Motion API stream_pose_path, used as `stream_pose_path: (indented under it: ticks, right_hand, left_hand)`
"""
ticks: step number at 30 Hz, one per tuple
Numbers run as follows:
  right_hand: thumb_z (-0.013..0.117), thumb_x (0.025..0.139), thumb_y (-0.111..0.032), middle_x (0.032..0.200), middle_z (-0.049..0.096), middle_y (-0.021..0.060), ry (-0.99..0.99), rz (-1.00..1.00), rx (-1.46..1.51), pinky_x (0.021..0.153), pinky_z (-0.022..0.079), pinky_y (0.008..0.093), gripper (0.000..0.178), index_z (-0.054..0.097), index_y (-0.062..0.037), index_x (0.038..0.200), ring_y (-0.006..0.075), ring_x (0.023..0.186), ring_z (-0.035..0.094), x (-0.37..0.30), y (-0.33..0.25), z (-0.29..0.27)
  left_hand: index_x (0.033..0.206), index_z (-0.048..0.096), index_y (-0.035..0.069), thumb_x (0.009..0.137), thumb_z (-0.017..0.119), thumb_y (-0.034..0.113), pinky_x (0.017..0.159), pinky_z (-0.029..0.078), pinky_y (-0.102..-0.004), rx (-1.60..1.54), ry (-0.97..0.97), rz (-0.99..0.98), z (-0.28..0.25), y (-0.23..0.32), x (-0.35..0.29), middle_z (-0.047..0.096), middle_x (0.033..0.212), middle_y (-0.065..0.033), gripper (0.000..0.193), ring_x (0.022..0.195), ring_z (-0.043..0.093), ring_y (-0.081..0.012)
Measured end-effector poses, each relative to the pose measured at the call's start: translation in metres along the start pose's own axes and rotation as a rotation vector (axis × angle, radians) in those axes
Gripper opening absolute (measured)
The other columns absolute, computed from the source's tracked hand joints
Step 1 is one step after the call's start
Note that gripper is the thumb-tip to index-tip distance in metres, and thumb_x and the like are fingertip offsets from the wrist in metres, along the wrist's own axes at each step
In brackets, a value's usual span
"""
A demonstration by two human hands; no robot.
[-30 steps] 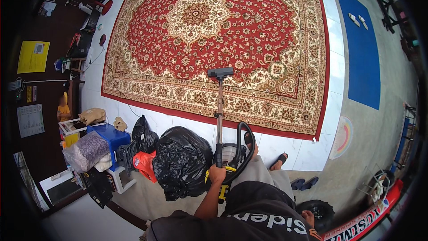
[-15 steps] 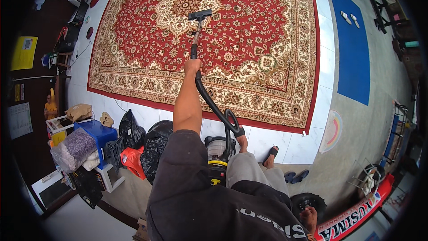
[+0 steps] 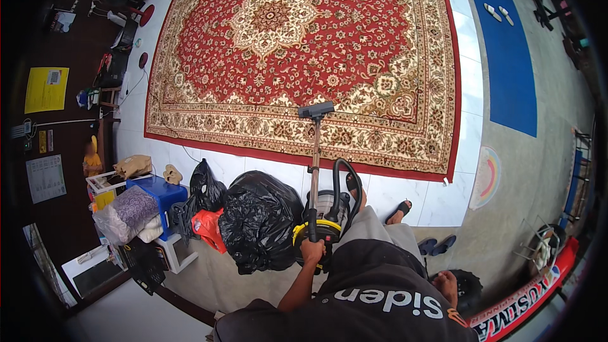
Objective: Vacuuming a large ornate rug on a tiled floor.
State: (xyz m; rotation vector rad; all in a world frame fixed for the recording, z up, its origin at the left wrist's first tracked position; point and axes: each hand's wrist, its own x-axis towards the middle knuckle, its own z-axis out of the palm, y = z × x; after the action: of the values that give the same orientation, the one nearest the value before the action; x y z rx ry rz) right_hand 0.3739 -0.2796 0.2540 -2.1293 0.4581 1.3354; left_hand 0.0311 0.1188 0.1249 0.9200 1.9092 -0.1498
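Observation:
My left hand [image 3: 312, 251] is wrapped round the dark handle of a vacuum cleaner wand [image 3: 315, 152], close in front of my body. The wand's flat grey floor head [image 3: 316, 110] rests on the patterned border of a red carpet [image 3: 354, 38]. Behind the handle stands the vacuum cleaner [image 3: 330, 234], with a yellow band and a clear upper part. A black hose [image 3: 358, 183] loops up on its right side. My right hand [image 3: 447, 286] hangs low at my right side, fingers loosely curled, with nothing visible in it.
Black garbage bags [image 3: 259, 215] and a red bag [image 3: 208, 228] lie left of the vacuum. Further left stand a blue stool [image 3: 155, 193] and a wrapped pillow [image 3: 130, 206]. Dark sandals [image 3: 437, 245] lie right of my feet. A blue mat [image 3: 510, 82] holds white slippers [image 3: 499, 14].
My left hand has drawn back from over the carpet to near my body. The floor head has slid from the carpet's central medallion to its near border.

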Motion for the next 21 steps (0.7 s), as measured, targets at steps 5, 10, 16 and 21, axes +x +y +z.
stream_pose_path:
  ticks: [5,10,16,21]
  right_hand:
    - [0.062,0.093,-0.029,0.085,0.065,0.0066,0.005,-0.033,-0.022,0.06,0.051,0.0296,0.03,0.059,-0.0055,0.111,0.0185,0.073,0.068,0.034,-0.033,-0.01]
    - [0.061,0.093,-0.03,0.088,0.065,0.0059,0.049,-0.097,-0.043,0.069,0.051,0.0351,0.027,0.059,-0.0105,0.111,0.0198,0.079,0.068,0.027,-0.053,-0.023]
    - [0.062,0.093,-0.03,0.09,0.065,0.0084,0.035,-0.093,-0.113,0.068,0.054,0.0345,0.033,0.059,-0.0061,0.114,0.0211,0.079,0.068,0.017,-0.046,-0.044]
    - [0.062,0.093,-0.032,0.083,0.066,0.0087,0.076,-0.06,-0.091,0.056,0.052,0.0283,0.033,0.058,-0.0038,0.11,0.0192,0.07,0.067,0.004,-0.008,-0.064]
  left_hand:
    - [0.076,0.065,-0.006,0.079,0.069,0.011,0.054,0.054,-0.0347,-0.152,0.082,0.08,0.024,0.0,0.027,0.065,0.058,-0.0113,0.018,0.05,0.066,-0.0203]
    - [0.079,0.067,-0.003,0.077,0.069,0.012,0.053,0.055,-0.0379,-0.247,0.124,0.101,0.051,0.053,0.086,0.066,0.06,-0.0132,0.015,0.051,0.067,-0.0236]
    - [0.084,0.066,-0.007,0.081,0.064,0.007,0.049,0.053,-0.0371,-0.249,0.097,0.168,0.029,0.242,0.194,0.064,0.062,-0.0125,0.015,0.05,0.064,-0.0215]
    - [0.085,0.07,-0.002,0.087,0.062,0.017,0.052,0.055,-0.0339,-0.117,0.064,0.129,-0.014,0.308,0.177,0.069,0.067,-0.0097,0.021,0.056,0.069,-0.0196]
